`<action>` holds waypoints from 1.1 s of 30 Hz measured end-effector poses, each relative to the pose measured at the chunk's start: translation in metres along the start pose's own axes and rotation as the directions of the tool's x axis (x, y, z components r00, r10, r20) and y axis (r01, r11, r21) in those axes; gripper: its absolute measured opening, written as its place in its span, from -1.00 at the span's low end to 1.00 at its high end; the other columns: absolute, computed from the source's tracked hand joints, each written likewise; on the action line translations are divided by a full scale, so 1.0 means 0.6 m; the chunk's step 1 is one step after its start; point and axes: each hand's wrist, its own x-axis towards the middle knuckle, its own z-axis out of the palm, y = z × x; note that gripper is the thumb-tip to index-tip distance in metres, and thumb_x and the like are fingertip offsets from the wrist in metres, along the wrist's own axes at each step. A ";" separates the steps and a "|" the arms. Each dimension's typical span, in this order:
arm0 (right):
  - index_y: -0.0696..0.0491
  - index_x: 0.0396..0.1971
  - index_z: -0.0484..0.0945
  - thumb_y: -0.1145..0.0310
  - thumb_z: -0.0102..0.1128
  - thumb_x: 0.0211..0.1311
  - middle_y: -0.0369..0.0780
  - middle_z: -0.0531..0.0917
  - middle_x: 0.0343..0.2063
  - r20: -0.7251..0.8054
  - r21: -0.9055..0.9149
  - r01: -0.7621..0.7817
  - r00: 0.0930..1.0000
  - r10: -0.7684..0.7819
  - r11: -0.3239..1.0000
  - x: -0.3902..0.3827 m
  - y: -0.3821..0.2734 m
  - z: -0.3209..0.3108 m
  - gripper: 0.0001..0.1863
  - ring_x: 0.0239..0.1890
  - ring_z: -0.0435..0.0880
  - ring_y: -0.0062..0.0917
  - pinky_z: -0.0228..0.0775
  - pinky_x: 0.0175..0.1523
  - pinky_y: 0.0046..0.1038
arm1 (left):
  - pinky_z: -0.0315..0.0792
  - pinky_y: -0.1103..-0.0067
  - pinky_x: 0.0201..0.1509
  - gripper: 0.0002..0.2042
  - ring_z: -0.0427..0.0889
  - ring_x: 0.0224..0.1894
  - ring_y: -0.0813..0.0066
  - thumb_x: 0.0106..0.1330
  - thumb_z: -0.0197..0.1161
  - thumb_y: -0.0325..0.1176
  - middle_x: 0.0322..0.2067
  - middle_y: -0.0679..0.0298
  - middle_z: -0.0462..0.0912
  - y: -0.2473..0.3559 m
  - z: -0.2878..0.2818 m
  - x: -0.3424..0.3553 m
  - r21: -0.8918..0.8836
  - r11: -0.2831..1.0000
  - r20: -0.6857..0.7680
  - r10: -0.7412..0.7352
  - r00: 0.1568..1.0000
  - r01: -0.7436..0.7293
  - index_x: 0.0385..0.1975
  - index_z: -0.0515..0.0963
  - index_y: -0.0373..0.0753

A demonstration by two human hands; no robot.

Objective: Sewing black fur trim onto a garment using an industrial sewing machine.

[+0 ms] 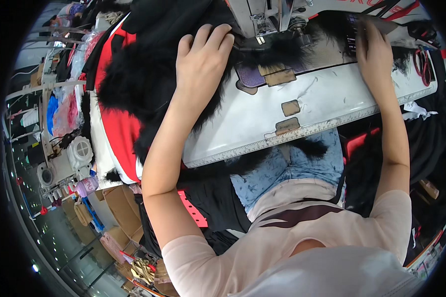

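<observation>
Black furry fabric (129, 84) is piled over red fabric (111, 128) at the worktable's left. My left hand (201, 64) rests on the fur's right edge with curved fingers slightly apart, left of the sewing machine head (260, 20). More fur (277, 54) lies under the machine on its bed, near a purple plate (252, 77). My right hand (372, 57) is over a dark phone-like device (352, 39) with a lit screen, right of the machine. Its fingers are blurred, so I cannot tell whether they grip it. Red-handled scissors (423, 69) lie farther right.
The white table (218, 138) has a ruler strip along its front edge, above my lap. A white motor housing (79, 153), plastic bags (64, 119) and cardboard boxes (124, 213) are at the left. Dark cloth (426, 138) hangs at the right.
</observation>
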 end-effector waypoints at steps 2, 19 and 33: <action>0.14 -0.01 0.58 0.57 0.20 0.16 -0.10 0.68 -0.17 -0.031 0.061 0.075 0.997 -0.073 0.995 -0.002 -0.039 -0.030 -0.65 -0.10 0.65 -0.17 0.44 0.01 -0.23 | 0.32 0.50 0.09 -0.76 0.51 0.09 0.50 0.12 0.22 -0.41 -0.05 0.45 0.60 -0.003 -0.017 0.008 0.002 0.998 0.023 0.055 0.998 -0.055 -0.19 0.61 -0.15; 0.07 0.11 0.53 0.42 0.19 0.06 -0.25 0.60 -0.17 0.165 0.163 0.631 0.741 -0.651 0.759 0.033 -0.146 0.049 -0.48 -0.02 0.61 -0.41 0.49 0.05 -0.38 | 0.35 0.60 0.06 -0.86 0.51 -0.06 0.53 0.10 0.22 -0.38 -0.28 0.40 0.59 -0.010 -0.013 0.016 -0.044 0.898 -0.018 0.438 0.899 -0.438 -0.37 0.66 -0.20; 0.05 0.14 0.54 0.51 0.14 0.10 -0.21 0.65 -0.12 0.286 0.178 0.589 0.736 -0.614 0.788 0.052 -0.115 0.035 -0.49 -0.10 0.64 -0.32 0.46 0.09 -0.30 | 0.37 0.57 -0.09 -0.69 0.59 -0.12 0.50 0.07 0.23 -0.40 -0.17 0.32 0.70 0.028 0.015 0.012 -0.248 0.946 -0.076 0.198 0.977 -0.211 -0.15 0.64 -0.30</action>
